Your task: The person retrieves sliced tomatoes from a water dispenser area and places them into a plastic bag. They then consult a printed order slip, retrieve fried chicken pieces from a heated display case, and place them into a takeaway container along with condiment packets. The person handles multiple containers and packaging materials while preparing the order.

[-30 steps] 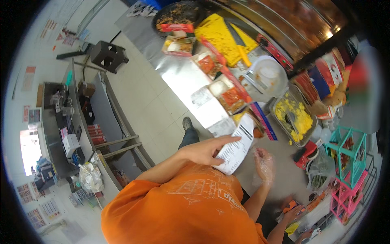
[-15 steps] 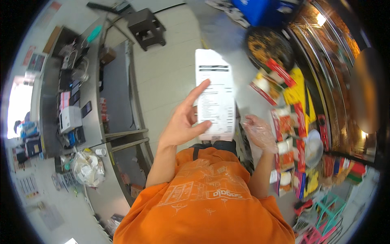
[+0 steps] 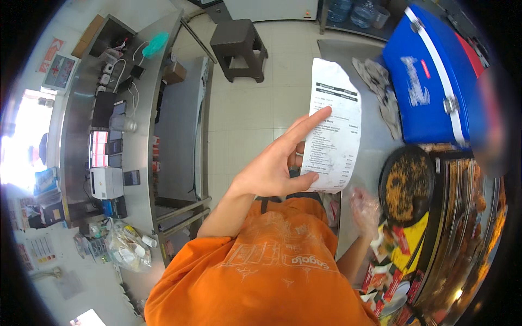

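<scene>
At right, a grey table (image 3: 365, 157) carries a big blue cooler (image 3: 418, 81), with a round black pan (image 3: 406, 185) of brown crumbs nearby. Mid-view, above the table's left edge, is a long white receipt (image 3: 338, 130), gripped at its left side by the bare left hand (image 3: 277, 163). The right hand (image 3: 365, 212), plastic-gloved, is below the receipt, too blurred to tell whether open or closed.

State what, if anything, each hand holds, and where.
Left hand: a white paper slip, gripped by its left side. Right hand: nothing visibly held.
</scene>
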A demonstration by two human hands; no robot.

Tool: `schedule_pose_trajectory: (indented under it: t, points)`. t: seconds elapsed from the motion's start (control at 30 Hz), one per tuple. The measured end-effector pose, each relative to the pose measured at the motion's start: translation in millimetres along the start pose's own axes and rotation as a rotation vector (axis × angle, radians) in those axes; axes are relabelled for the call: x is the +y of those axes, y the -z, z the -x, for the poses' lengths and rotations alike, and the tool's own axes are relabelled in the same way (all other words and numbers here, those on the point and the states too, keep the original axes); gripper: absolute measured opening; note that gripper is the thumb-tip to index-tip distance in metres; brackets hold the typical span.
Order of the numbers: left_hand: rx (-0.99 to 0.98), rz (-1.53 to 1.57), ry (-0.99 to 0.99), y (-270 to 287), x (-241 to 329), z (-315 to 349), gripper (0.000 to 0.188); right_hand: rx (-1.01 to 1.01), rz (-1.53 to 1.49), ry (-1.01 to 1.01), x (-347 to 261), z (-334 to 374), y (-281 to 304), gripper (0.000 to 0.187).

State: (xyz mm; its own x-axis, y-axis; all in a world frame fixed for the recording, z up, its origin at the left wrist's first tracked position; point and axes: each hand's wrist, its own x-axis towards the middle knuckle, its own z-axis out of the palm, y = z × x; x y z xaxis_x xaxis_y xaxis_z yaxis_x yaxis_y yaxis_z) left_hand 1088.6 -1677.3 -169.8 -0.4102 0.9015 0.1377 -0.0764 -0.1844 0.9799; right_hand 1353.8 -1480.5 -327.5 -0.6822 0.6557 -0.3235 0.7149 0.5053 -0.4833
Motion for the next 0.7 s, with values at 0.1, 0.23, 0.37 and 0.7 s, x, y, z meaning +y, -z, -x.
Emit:
schedule_pose_trajectory:
  t: [0.1,0.23,0.37,0.7]
  points:
    - [0.056,-0.043,0.015,57.9,18.0,-57.7,0.100,0.076,-0.211,0.064,-95.4,-110.9,41.9,0.034]
    - [0.131,-0.045,-0.022,136.6,21.5,-133.7,0.100,0.064,-1.079,0.283,-224.4,-236.7,86.0,0.038]
    - [0.162,-0.058,-0.043,225.6,-2.0,-224.6,0.099,-0.006,-1.342,0.453,-325.5,-338.0,100.2,0.047]
    - [-0.260,-0.119,0.283,393.3,-5.8,-538.7,0.098,0.349,-1.481,0.333,-424.2,-605.1,144.7,0.027]
